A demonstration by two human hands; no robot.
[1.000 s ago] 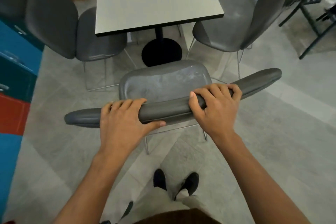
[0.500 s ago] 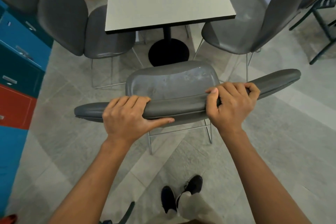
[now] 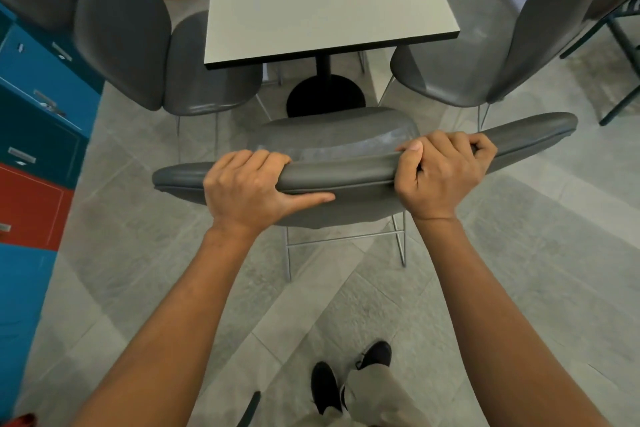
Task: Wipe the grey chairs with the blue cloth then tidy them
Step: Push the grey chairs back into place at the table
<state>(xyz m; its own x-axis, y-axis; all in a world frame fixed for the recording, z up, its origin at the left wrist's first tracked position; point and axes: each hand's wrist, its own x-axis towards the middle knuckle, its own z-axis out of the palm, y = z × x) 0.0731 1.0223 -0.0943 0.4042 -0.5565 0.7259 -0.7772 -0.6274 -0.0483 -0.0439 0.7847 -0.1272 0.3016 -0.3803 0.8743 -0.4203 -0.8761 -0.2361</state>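
Left hand (image 3: 247,189) and right hand (image 3: 441,173) both clenching top edge of grey chair (image 3: 346,139) backrest, likely steering it toward table (image 3: 329,7) for tidying. Seat front nearing table base. Blue cloth not showing.

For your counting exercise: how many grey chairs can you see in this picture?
3 clearly: the near chair gripped by the left hand and right hand, one left of the table, one right. Partial grey chair backs at both top corners suggest more.
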